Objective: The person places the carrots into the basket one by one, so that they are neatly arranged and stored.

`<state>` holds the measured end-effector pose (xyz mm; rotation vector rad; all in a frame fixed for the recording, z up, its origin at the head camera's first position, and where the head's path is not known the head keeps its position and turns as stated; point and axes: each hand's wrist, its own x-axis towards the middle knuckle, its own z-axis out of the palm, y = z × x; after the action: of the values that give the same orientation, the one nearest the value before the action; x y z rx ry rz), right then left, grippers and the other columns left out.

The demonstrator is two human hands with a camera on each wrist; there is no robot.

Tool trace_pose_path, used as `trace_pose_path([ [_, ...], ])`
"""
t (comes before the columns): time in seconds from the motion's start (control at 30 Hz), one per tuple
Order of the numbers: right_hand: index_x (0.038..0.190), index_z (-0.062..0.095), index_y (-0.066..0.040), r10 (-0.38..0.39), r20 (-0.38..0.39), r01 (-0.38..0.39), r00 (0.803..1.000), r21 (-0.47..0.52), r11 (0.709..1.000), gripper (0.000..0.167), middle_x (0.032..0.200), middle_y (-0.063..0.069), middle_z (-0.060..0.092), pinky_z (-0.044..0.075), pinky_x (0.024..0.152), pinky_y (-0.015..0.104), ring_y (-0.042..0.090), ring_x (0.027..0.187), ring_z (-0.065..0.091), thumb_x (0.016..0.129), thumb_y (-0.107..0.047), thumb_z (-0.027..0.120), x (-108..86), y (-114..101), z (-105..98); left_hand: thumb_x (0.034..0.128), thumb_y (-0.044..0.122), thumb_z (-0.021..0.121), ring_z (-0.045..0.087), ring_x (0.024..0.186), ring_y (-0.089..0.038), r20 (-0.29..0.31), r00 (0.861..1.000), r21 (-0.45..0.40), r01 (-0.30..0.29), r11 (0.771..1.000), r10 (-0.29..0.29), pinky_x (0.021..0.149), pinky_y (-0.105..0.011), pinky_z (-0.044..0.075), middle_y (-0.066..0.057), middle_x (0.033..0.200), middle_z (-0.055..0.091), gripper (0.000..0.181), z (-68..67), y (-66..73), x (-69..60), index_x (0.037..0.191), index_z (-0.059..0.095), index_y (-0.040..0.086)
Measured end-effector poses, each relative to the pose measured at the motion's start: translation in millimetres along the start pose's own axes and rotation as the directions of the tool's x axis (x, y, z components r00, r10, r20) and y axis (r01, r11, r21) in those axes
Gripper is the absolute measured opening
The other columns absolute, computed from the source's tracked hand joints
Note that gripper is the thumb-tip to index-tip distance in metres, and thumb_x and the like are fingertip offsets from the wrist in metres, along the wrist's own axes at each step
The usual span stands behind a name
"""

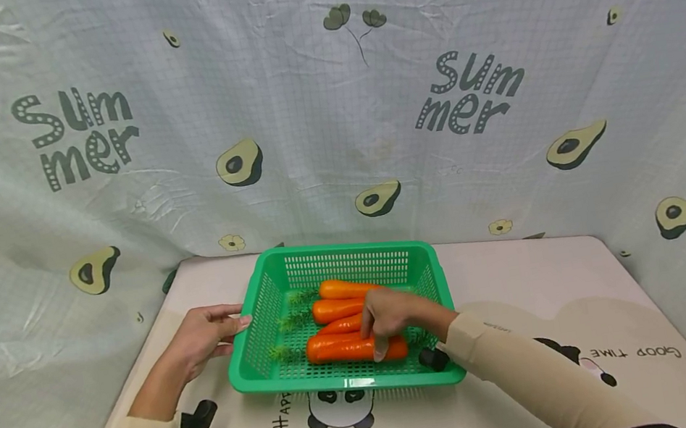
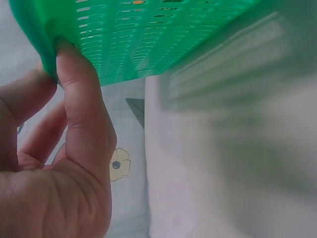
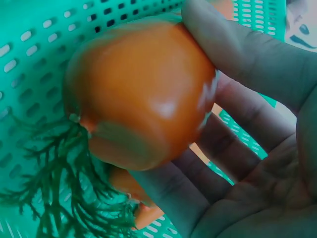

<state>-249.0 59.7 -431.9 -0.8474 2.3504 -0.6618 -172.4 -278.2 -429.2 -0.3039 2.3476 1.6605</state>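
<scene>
A green plastic basket (image 1: 349, 390) with slotted walls holds several orange carrots (image 1: 343, 289) with feathery green tops. My left hand (image 1: 205, 336) pinches the basket's left rim between thumb and fingers; in the left wrist view, the hand (image 2: 74, 144) is at the basket's edge. Inside the basket, my right hand (image 1: 388, 313) grips the carrot (image 1: 336, 349) nearest the front wall. The right wrist view shows the thumb and fingers around that carrot (image 3: 143, 89), close to the camera and slightly blurred, with leafy green fronds (image 3: 57, 173) beside it. The right hand hides parts of the other carrots.
The basket is on a pale table cover (image 1: 512, 292) printed with pandas and words. Behind it hangs a light curtain (image 1: 301, 103) with avocado and "summer" prints. A small black object (image 1: 433, 358) shows at the basket's front right corner, by the right sleeve.
</scene>
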Motion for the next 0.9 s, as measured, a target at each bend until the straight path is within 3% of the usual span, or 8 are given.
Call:
trace_pose_path([
  [0.23, 0.096, 0.085, -0.006, 0.015, 0.002, -0.015, 1.0, -0.037, 0.999, 0.035, 0.106, 0.007, 0.081, 0.059, 0.094, 0.036, 0.017, 0.111, 0.064, 0.064, -0.004, 0.099, 0.9, -3, 5, 0.1021, 0.02, 0.069, 0.071, 0.081, -0.011, 0.005, 1.0, -0.001, -0.003, 1.0, 0.003, 0.068, -0.028, 0.061, -0.001, 0.096, 0.075, 0.056, 1.2, 0.0, 0.5, 0.147, 0.053, -0.007],
  [0.33, 0.089, 0.086, -0.007, 0.019, 0.001, -0.019, 1.0, -0.036, 0.999, 0.028, 0.089, 0.0, 0.079, 0.058, 0.082, 0.028, 0.01, 0.096, 0.059, 0.064, -0.007, 0.099, 1.3, -3, 6, 0.1021, 0.02, 0.069, 0.071, 0.08, -0.011, 0.004, 1.0, -0.002, -0.003, 1.0, 0.003, 0.068, -0.028, 0.061, 0.0, 0.094, 0.076, 0.055, 1.4, 0.3, 0.7, 0.147, 0.053, -0.007],
  [0.4, 0.077, 0.084, -0.007, 0.012, 0.004, -0.011, 1.0, -0.033, 0.999, 0.02, 0.068, -0.007, 0.066, 0.051, 0.069, 0.023, 0.007, 0.082, 0.05, 0.065, -0.009, 0.099, 0.9, -2, 6, 0.102, 0.021, 0.069, 0.071, 0.08, -0.011, 0.009, 1.0, 0.001, -0.004, 1.0, 0.004, 0.067, -0.028, 0.061, 0.001, 0.094, 0.076, 0.056, 1.9, 0.9, 1.7, 0.147, 0.052, -0.007],
  [0.47, 0.064, 0.077, -0.01, -0.004, 0.01, 0.005, 1.0, -0.032, 0.999, 0.022, 0.057, -0.009, 0.048, 0.04, 0.059, 0.021, 0.008, 0.071, 0.041, 0.067, -0.012, 0.099, 0.1, -2, 7, 0.102, 0.021, 0.069, 0.071, 0.08, -0.011, 0.014, 1.0, 0.002, -0.004, 1.0, 0.004, 0.067, -0.028, 0.061, 0.001, 0.093, 0.076, 0.056, 2.3, 1.7, 2.7, 0.147, 0.053, -0.008],
  [0.63, 0.067, 0.078, -0.013, -0.002, 0.008, 0.003, 1.0, -0.084, 0.996, 0.023, 0.061, -0.01, 0.063, 0.046, 0.058, 0.021, 0.005, 0.066, 0.048, 0.07, -0.022, 0.099, -2.9, -2, 7, 0.1021, 0.021, 0.069, 0.071, 0.08, -0.01, 0.024, 1.0, 0.007, -0.005, 1.0, 0.005, 0.067, -0.028, 0.061, 0.002, 0.094, 0.075, 0.056, 2.1, 2.5, 6.2, 0.148, 0.052, -0.007],
  [0.77, 0.067, 0.077, -0.01, -0.007, 0.009, 0.008, 1.0, -0.076, 0.997, 0.025, 0.059, -0.011, 0.053, 0.04, 0.058, 0.02, 0.006, 0.065, 0.041, 0.078, -0.025, 0.094, -7.0, -3, 2, 0.1025, 0.022, 0.069, 0.071, 0.081, -0.01, 0.029, 1.0, 0.015, -0.003, 1.0, 0.002, 0.067, -0.028, 0.06, 0.001, 0.096, 0.076, 0.058, 2.7, 2.7, 7.5, 0.15, 0.05, -0.007],
  [0.83, 0.069, 0.077, -0.01, -0.027, -0.046, 0.025, 0.999, -0.032, 0.999, 0.025, 0.06, -0.01, 0.054, 0.04, 0.057, 0.021, 0.008, 0.063, 0.042, 0.084, -0.025, 0.09, -14.8, -3, -6, 0.1024, 0.023, 0.069, 0.071, 0.082, -0.011, 0.032, 0.999, 0.021, -0.004, 1.0, 0.003, 0.068, -0.029, 0.061, 0.0, 0.098, 0.076, 0.06, 3.5, 2.2, 8.1, 0.15, 0.049, -0.007],
  [0.9, 0.079, 0.081, -0.011, -0.035, -0.143, 0.043, 0.989, 0.055, 0.998, 0.017, 0.07, -0.007, 0.066, 0.046, 0.061, 0.024, 0.009, 0.067, 0.052, 0.089, -0.024, 0.084, -29.5, -3, -18, 0.1021, 0.026, 0.069, 0.071, 0.084, -0.01, 0.036, 0.999, 0.031, -0.003, 1.0, 0.002, 0.07, -0.029, 0.061, -0.001, 0.103, 0.076, 0.062, 4.0, 1.8, 8.0, 0.151, 0.049, -0.006],
])
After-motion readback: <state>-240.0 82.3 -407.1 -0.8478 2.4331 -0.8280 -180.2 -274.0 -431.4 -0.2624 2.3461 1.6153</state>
